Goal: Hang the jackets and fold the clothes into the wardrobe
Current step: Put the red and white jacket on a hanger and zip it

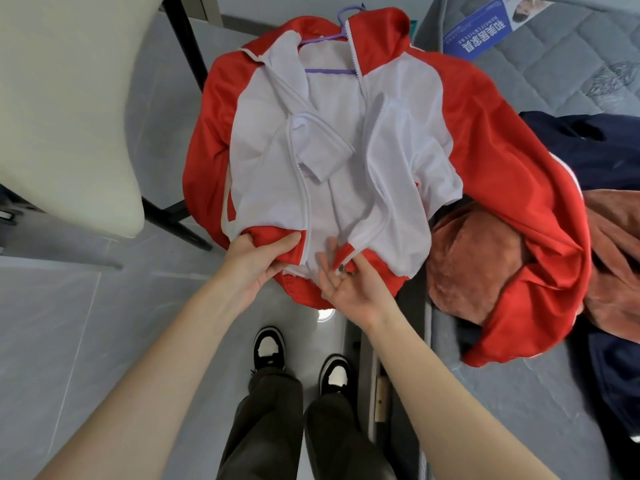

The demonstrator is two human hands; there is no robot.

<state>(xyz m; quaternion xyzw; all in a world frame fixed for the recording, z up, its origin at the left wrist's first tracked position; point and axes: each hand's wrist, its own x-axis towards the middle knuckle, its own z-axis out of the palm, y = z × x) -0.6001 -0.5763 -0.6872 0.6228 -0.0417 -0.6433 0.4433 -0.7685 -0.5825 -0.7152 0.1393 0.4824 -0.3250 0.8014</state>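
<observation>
The red jacket (485,150) (white lining showing, front unzipped) hangs on a purple hanger (329,71) above the floor, one sleeve trailing onto the bed (571,64). The left hand (256,261) has its fingers curled round the hem; the right hand (349,282) pinches the zipper end.

1. Exposure: bright, even indoor light from overhead.
2. Glare: small white lamp reflection on glossy floor (104,306), btwn the shoes and the jacket (502,161); sheen on its red fabric, white lining nr blown out.
3. Shadows: soft, faint, under chair (69,98).
4. Distortion: strong wide-angle bowing at edges.
5. Focus: centre sharp; corners slightly soft.
</observation>
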